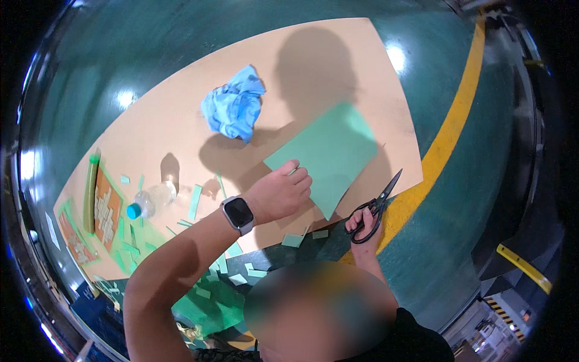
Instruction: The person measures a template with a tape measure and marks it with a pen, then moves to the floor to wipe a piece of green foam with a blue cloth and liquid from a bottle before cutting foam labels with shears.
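My left forearm, smartwatch [238, 213] on the wrist, crosses the lower middle of the view, and my left hand [280, 192] is curled with its fingertips pressing on the near edge of the green sheet [330, 151], which lies flat on the tan board [181, 114]. My right hand [360, 224] has its fingers through the loops of the black scissors [379, 208], blades slightly parted, just beside the sheet's near corner. Green paper strips [238, 271] lie scattered below. A plastic bottle [151, 201] lies to the left, a crumpled blue cloth [234, 105] farther off.
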The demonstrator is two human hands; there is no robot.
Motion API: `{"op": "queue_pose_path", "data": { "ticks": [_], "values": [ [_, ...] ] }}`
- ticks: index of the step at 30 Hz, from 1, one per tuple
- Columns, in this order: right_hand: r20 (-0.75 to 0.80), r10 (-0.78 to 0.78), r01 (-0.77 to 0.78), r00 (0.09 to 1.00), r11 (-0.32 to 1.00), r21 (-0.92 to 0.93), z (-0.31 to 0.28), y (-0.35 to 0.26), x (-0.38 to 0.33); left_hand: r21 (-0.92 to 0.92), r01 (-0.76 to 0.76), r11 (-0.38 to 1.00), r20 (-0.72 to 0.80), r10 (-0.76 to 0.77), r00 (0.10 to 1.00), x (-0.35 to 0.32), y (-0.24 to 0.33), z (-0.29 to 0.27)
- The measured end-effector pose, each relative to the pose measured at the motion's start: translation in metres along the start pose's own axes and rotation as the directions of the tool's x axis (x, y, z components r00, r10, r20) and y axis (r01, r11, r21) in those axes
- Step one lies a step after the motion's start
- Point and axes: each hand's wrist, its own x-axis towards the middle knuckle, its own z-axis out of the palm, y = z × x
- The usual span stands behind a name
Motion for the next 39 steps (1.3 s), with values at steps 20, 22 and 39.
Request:
{"op": "queue_pose_path", "data": {
  "ticks": [20, 22, 39],
  "values": [
    [0.219, 0.153, -0.196, 0.964, 0.962, 0.191, 0.109, 0.073, 0.000, -0.839, 0.443, 0.317, 0.156, -0.639, 0.753, -0.026, -0.003, -0.170],
    [0.190, 0.189, -0.220, 0.963, 0.962, 0.162, 0.110, 0.086, 0.005, -0.902, 0.389, 0.190, 0.161, -0.688, 0.708, -0.029, 0.006, -0.179],
    [0.379, -0.271, 0.453, 0.885, 0.692, -0.562, 0.056, 0.039, 0.031, -0.955, 0.034, -0.294, 0.296, -0.946, 0.132, -0.189, 0.080, 0.039]
  ]
}}
